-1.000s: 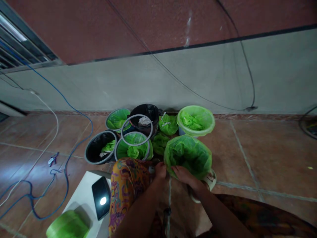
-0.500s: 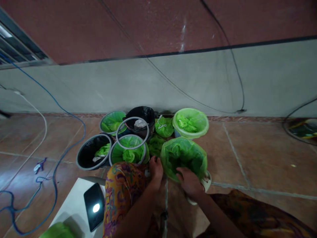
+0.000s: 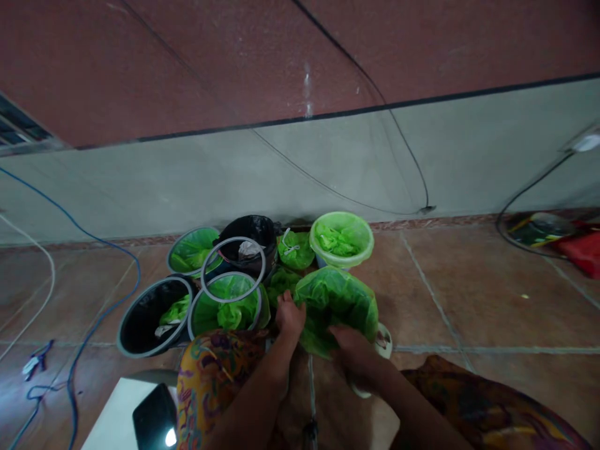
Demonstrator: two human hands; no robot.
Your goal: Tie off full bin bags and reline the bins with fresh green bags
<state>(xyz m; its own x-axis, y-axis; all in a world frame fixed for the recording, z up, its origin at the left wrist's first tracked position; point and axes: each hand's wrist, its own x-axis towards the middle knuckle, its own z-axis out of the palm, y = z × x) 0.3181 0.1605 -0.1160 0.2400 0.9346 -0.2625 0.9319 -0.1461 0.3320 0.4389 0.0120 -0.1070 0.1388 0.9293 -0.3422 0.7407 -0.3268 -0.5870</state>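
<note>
A bin lined with a green bin liner (image 3: 342, 300) stands on the floor in front of me, and its liner is folded outward over the rim. At its left edge my left hand (image 3: 289, 315) is closed on the liner. My right hand (image 3: 354, 356) grips the near edge, with fingers over the rim inside the bag; the fingertips are partly lost in shadow. A crumpled green bag (image 3: 281, 282) lies just beyond my left hand. Behind it rests a green bag tied with a white string (image 3: 295, 250).
Behind stands another green-lined bin (image 3: 344, 240). Leftward are black-lined bins (image 3: 152, 319), more green-lined bins and a loose grey ring (image 3: 205, 275). A phone (image 3: 154, 417) lies on a white surface (image 3: 112, 415) beside my knee. A blue cable (image 3: 115, 299) crosses the floor.
The view has shifted, bringing a red object in at the right. My right hand has reached slightly deeper over the bin's near edge. My left hand stays at the left edge.
</note>
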